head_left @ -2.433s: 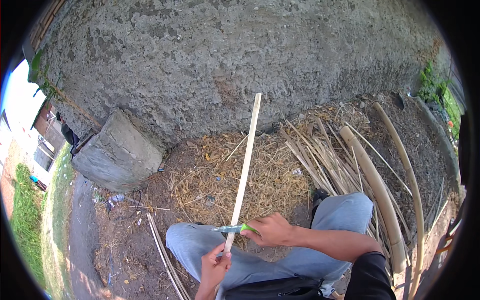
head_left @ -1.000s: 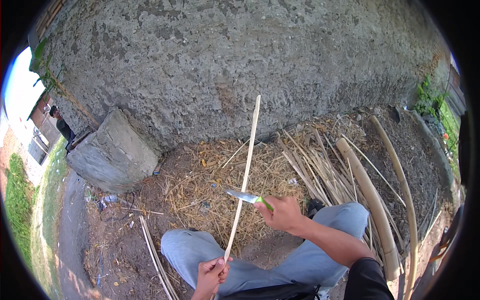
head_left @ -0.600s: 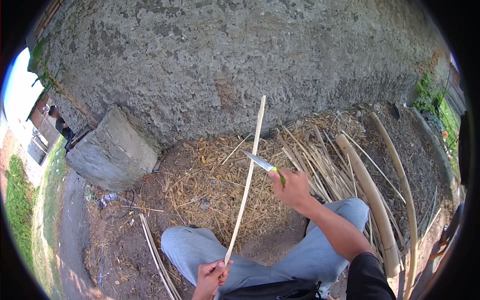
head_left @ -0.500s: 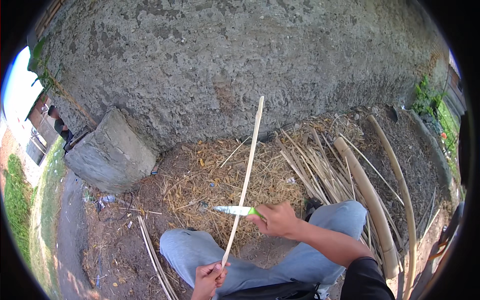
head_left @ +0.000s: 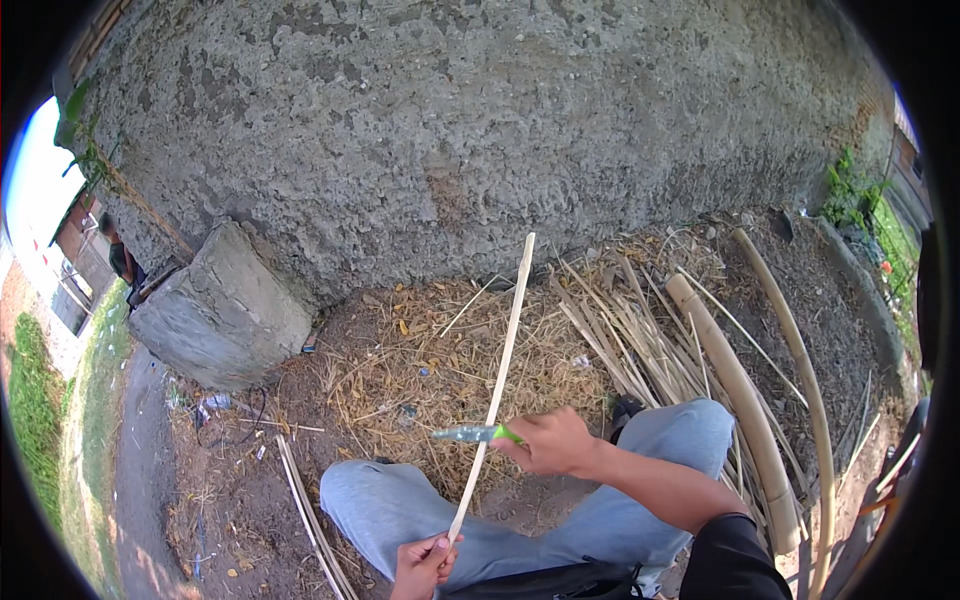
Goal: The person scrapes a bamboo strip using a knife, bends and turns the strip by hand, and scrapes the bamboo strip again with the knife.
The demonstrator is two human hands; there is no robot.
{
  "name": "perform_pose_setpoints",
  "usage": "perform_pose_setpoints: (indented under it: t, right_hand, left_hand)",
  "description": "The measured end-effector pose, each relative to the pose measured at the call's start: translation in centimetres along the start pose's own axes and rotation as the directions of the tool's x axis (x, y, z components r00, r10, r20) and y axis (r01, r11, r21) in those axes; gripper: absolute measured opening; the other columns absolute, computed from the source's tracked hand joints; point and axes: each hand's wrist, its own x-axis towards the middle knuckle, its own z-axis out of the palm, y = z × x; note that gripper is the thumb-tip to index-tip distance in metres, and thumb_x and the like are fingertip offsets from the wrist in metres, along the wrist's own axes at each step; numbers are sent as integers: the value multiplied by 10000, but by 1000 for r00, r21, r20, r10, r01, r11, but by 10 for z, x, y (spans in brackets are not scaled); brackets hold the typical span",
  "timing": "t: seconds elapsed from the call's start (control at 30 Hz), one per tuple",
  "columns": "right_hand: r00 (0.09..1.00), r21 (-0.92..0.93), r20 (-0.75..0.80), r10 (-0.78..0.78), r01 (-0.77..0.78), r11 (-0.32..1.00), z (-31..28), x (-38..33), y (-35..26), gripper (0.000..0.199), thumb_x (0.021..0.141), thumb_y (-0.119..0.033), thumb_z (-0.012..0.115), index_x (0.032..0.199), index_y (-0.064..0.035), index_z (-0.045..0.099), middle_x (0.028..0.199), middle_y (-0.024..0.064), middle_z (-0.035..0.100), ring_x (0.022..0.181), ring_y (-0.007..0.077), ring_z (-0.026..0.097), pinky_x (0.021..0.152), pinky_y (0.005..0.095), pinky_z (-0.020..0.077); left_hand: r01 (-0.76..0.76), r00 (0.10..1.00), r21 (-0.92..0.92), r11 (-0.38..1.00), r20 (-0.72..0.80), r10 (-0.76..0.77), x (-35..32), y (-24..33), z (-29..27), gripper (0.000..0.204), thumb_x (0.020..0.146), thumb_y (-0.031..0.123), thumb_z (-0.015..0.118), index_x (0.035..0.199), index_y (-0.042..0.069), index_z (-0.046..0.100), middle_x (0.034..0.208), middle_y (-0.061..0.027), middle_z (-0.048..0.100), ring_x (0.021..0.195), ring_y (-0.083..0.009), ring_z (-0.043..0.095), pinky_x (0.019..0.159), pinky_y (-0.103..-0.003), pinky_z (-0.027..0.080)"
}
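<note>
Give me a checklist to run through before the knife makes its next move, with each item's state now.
1. Left hand closed on the bamboo strip: ok, gripping its lower part.
2. Right hand firmly around the handle of the knife: ok, fist closed, some green showing.
3. Left fingers away from the blade: ok, they sit farther down the strip.
4. Cutting edge seated on the strip: cannot tell; the knife crosses it, but contact is unclear.
5. Blade clear of the left knee: cannot tell; it appears just beyond, height unclear.
6. Other person out of the way: ok, beyond the concrete block.
</note>
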Motion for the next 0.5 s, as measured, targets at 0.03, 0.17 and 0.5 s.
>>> perform_pose_setpoints:
  t: [0.03,0.17,0.5]
  right_hand:
    - [986,53,43,-158,156,986,4,-9,-16,380,919,-413,614,717,-92,593,506,43,530,376,217,535,350,355,391]
    - [938,59,41,-344,342,938,11,-16,-14,369,918,-414,615,715,-113,545,556,29,531,411,205,547,352,342,393]
    - [891,6,-233,389,-399,917,-8,24,43,401,960,-386,570,745,-48,568,457,92,516,382,299,537,359,410,396]
  left_hand:
    - [0,1000,1,1000,3,0,1,0,2,283,1001,249,541,795,64,600,587,33,465,454,-46,362,410,-203,254]
    - [58,997,-27,998,-54,-60,-7,7,5,265,1000,242,541,828,56,615,593,38,472,466,-37,372,412,-200,260]
    - [88,996,43,995,-27,-87,-15,1,-16,236,991,241,557,852,59,614,600,43,481,469,-32,375,408,-193,263]
